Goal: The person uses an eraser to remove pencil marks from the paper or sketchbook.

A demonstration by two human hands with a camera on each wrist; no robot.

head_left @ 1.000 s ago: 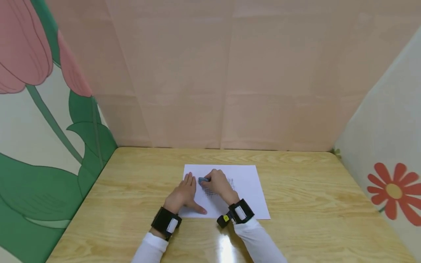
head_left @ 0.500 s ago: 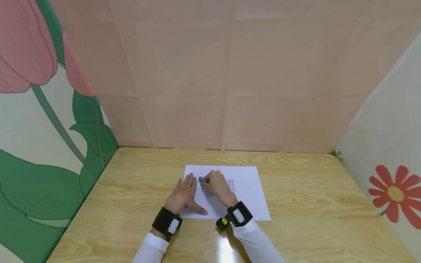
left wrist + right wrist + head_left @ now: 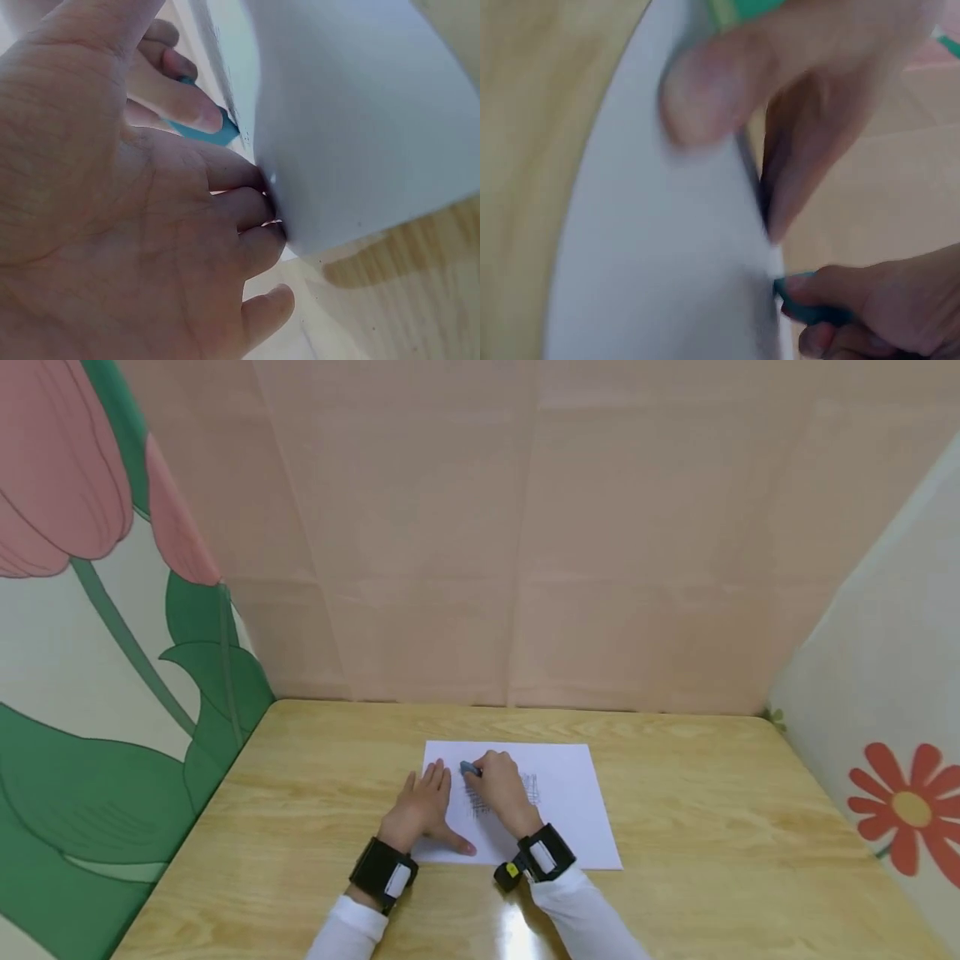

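Observation:
A white sheet of paper (image 3: 570,814) lies on the wooden table (image 3: 712,827), with a patch of grey pencil hatching (image 3: 529,787) in its middle. My left hand (image 3: 423,802) lies flat on the sheet's left part, fingers straight and thumb spread. My right hand (image 3: 497,783) is curled beside it and pinches a small blue eraser (image 3: 469,768) against the paper at the hatching's left edge. The left wrist view shows the eraser (image 3: 208,132) under a right fingertip (image 3: 184,105), next to the paper (image 3: 360,112). The right wrist view is blurred; the eraser (image 3: 814,309) and paper (image 3: 660,285) show.
Walls close in the table on three sides: a pink panel (image 3: 525,568) at the back, a tulip-printed panel (image 3: 112,652) on the left and a flower-printed one (image 3: 885,710) on the right. Bare wood surrounds the sheet.
My right hand has shifted slightly with the eraser over the hatching. The left hand stays flat on the paper in the same place.

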